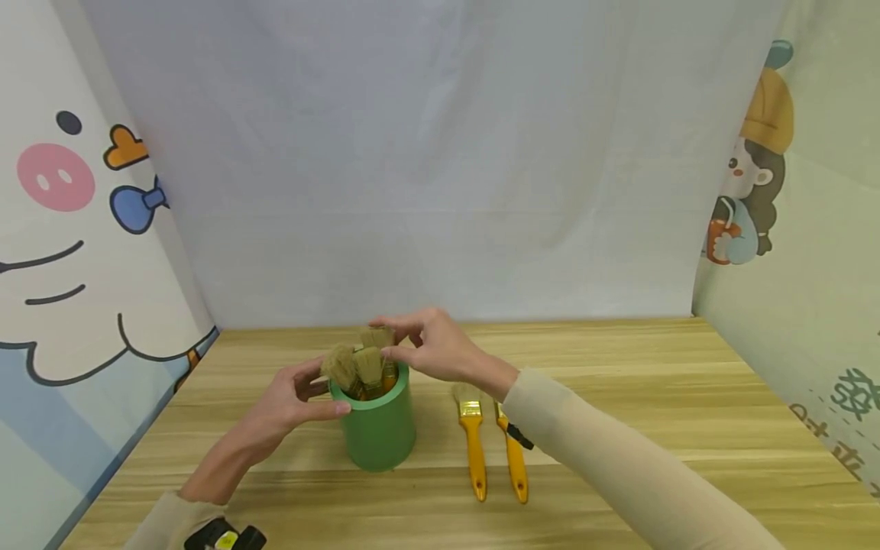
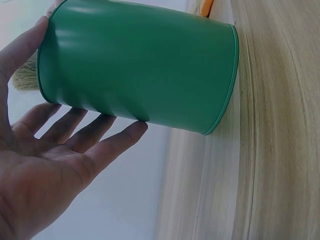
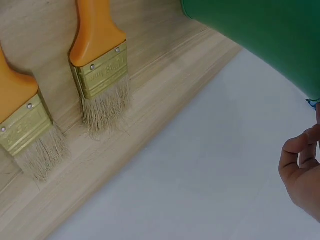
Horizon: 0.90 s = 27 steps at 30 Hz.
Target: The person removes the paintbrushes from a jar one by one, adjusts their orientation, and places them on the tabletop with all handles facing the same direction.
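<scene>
A pale cloth backdrop (image 1: 447,153) stands behind a wood-grain tabletop (image 1: 619,359). The left hand (image 1: 285,401) holds the green container (image 1: 380,435) with spread fingers, thumb at the rim and fingertips against the side wall. The right hand (image 1: 440,347) is bent at the container mouth, thumb and fingers closed about the bristles of the rear brush (image 1: 375,335). The container is upright on the tabletop, with further brushes (image 1: 369,365) inside, bristles up. To its right lie two loose brushes (image 1: 475,443), handles toward the person.
</scene>
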Each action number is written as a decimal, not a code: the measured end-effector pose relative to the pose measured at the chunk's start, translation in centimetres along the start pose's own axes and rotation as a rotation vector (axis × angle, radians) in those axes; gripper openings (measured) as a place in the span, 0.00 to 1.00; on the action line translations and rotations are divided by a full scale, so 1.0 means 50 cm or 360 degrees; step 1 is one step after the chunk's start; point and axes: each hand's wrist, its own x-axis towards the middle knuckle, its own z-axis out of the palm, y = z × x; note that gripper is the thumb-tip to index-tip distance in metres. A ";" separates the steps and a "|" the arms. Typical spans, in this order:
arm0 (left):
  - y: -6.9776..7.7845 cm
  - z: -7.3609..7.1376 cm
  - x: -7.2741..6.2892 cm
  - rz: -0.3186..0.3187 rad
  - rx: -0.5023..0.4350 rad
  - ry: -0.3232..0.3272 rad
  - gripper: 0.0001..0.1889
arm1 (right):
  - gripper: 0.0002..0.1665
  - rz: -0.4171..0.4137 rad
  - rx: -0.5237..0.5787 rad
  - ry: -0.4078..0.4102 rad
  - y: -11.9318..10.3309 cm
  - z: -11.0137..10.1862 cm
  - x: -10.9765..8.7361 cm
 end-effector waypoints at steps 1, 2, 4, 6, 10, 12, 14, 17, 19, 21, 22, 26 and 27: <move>0.000 0.000 0.000 -0.0002 -0.0003 0.0000 0.40 | 0.25 0.0013 -0.0002 -0.0010 0.002 0.001 -0.001; 0.000 0.000 0.000 -0.0002 -0.0004 0.0001 0.40 | 0.25 0.0023 -0.0007 -0.0013 0.003 0.002 -0.001; 0.000 0.001 0.001 -0.0005 -0.0006 0.0002 0.40 | 0.25 0.0040 -0.0020 -0.0016 0.004 0.004 -0.001; 0.001 0.001 0.001 -0.0007 -0.0008 0.0000 0.40 | 0.27 0.0042 -0.0040 -0.0019 0.003 0.006 -0.002; 0.001 0.001 0.001 -0.0011 -0.0018 -0.0012 0.40 | 0.31 0.0025 -0.0061 -0.0038 0.002 0.010 -0.001; 0.002 0.001 0.001 -0.0014 -0.0019 -0.0016 0.41 | 0.32 0.0030 -0.0058 -0.0043 0.002 0.013 -0.001; 0.002 0.001 0.000 -0.0020 -0.0020 -0.0014 0.41 | 0.32 0.0037 -0.0064 -0.0040 0.001 0.014 0.000; 0.001 0.001 0.000 -0.0019 -0.0014 -0.0009 0.41 | 0.31 0.0053 -0.0073 -0.0023 -0.003 0.014 0.001; 0.001 0.001 0.001 -0.0015 -0.0013 -0.0006 0.41 | 0.30 0.0065 -0.0069 0.0002 -0.007 0.012 0.003; 0.001 0.001 0.001 -0.0009 -0.0008 0.0001 0.40 | 0.28 0.0071 -0.0059 0.0039 -0.012 0.009 0.005; 0.002 0.001 0.001 -0.0007 -0.0006 0.0006 0.40 | 0.28 0.0067 -0.0055 0.0064 -0.015 0.006 0.006; 0.002 0.002 0.002 0.0004 -0.0003 0.0018 0.40 | 0.26 0.0021 -0.0063 0.0163 -0.031 -0.010 0.012; 0.002 0.003 0.002 0.0006 -0.0003 0.0020 0.40 | 0.26 0.0000 -0.0063 0.0186 -0.035 -0.015 0.014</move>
